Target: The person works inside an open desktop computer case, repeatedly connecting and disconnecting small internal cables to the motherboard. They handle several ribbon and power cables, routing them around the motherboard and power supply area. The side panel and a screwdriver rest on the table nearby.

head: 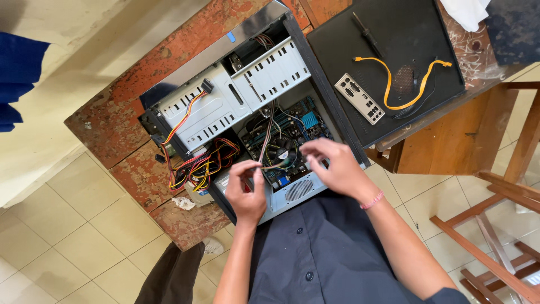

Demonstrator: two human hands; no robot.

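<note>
Right now I have the left hand (246, 188) pinched shut on a thin bundle of wires (269, 135) that runs down from the drive bays into the open computer case (298, 188), and the right hand (332, 166) has its fingers (308, 147) curled closed on the far end of that same bundle, just above the cooler fan (283, 152) on the motherboard (301, 121). The case lies on its side on the worn red counter (140, 174), with the tangle of red, yellow and black power cables (202, 163) bunched to the left, just beside my left hand. To do this step well, I judge I should keep the wires clear of the fan blades and hold the little connector by its plastic body, not by the strands, since a pull on the strands could loosen them. I would steady the slack with the left hand while the right does the fine placing, and keep my wrist off the board. I cannot tell which connector end I am holding; it is hidden by my fingers. The removed side panel (394, 34) lies to the right, carrying an orange data cable (388, 84), a metal port shield (360, 98) and a screwdriver (365, 34), all well apart from the hands.
</note>
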